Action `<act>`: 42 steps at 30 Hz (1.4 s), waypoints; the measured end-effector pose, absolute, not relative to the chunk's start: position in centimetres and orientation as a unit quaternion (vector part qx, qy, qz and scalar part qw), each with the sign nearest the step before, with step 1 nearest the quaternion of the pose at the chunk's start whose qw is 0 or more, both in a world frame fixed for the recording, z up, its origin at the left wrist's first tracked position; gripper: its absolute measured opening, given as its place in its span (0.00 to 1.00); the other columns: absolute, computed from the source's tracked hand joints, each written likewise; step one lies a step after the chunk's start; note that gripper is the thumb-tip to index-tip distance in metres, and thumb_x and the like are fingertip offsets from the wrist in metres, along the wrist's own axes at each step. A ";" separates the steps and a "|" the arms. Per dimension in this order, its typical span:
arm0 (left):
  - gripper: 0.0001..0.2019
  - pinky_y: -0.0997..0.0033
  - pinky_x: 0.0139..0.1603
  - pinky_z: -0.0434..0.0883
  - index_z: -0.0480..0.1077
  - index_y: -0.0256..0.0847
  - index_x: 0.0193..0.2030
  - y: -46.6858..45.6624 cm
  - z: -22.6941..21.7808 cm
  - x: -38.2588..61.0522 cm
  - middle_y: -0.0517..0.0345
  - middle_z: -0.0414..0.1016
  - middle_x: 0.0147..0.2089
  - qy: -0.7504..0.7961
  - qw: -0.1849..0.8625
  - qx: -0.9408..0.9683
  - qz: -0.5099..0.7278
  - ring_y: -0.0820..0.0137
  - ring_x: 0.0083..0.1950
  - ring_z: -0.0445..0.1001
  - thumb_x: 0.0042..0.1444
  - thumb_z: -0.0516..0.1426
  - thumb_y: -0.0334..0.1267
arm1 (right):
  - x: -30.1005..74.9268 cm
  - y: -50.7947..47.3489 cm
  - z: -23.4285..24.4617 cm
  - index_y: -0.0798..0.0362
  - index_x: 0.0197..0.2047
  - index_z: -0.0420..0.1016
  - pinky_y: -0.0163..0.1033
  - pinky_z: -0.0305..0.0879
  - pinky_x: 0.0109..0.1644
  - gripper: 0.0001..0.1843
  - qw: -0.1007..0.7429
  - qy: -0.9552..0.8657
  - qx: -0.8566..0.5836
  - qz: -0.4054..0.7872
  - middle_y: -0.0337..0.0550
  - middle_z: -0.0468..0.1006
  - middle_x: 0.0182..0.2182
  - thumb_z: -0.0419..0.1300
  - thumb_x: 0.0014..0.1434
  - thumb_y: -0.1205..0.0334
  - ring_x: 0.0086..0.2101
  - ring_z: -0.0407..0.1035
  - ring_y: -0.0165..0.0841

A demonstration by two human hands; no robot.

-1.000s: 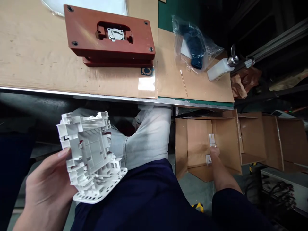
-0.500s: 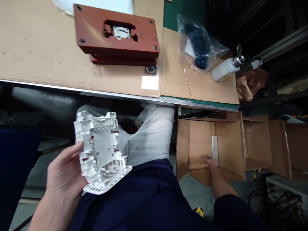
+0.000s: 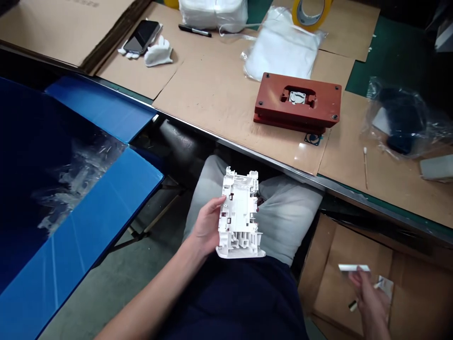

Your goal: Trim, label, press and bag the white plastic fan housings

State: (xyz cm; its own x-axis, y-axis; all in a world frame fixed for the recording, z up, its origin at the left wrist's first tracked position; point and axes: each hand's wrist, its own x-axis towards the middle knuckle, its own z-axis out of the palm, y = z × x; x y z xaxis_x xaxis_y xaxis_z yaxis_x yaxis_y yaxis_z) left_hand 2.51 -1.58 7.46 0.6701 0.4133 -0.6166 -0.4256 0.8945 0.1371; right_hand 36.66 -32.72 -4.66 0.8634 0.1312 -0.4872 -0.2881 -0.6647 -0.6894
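Observation:
My left hand (image 3: pixel 204 228) grips a white moulded plastic housing (image 3: pixel 239 215) by its left side, upright over my lap. My right hand (image 3: pixel 368 297) is low at the right, over an open cardboard box (image 3: pixel 332 264), with its fingers closed on a small white strip (image 3: pixel 354 268). On the bench behind stands a red-brown fixture block (image 3: pixel 299 102) with a small grey insert in its recess.
A blue bin with clear plastic lining (image 3: pixel 71 189) stands at the left. The bench (image 3: pixel 212 89) holds a phone (image 3: pixel 140 36), white gloves (image 3: pixel 158 52), a pen (image 3: pixel 194 30), white bags (image 3: pixel 281 47), yellow tape (image 3: pixel 311 12), a cotton swab (image 3: pixel 365 166) and a clear bag with something dark (image 3: pixel 399 123).
My view has swung left and back, bringing the blue bin in. My right hand has lifted out of the cardboard box with a white strip. The housing stays in my left hand.

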 end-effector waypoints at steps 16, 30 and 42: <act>0.20 0.63 0.58 0.70 0.72 0.41 0.61 -3.7 7.5 3.2 0.51 0.82 0.52 0.427 0.835 0.134 0.321 0.57 0.54 0.78 0.63 0.59 0.41 | 17.5 -7.5 9.2 0.50 0.50 0.78 0.40 0.72 0.37 0.24 0.266 -0.413 -0.783 0.381 0.46 0.80 0.40 0.63 0.59 0.42 0.32 0.73 0.35; 0.18 0.61 0.59 0.69 0.73 0.38 0.59 -2.9 7.1 3.1 0.48 0.80 0.54 0.409 0.848 0.070 0.329 0.56 0.57 0.77 0.65 0.57 0.41 | 15.9 -7.4 8.4 0.49 0.60 0.72 0.41 0.70 0.49 0.25 0.262 -0.472 -0.767 0.347 0.46 0.77 0.46 0.61 0.63 0.48 0.46 0.73 0.40; 0.24 0.56 0.60 0.69 0.70 0.34 0.62 -2.2 6.6 2.3 0.45 0.82 0.50 0.405 0.861 0.009 0.307 0.52 0.53 0.79 0.64 0.56 0.46 | 17.5 -6.9 6.8 0.46 0.55 0.78 0.38 0.71 0.49 0.20 0.397 -0.338 -0.726 0.449 0.44 0.76 0.47 0.66 0.60 0.54 0.47 0.71 0.35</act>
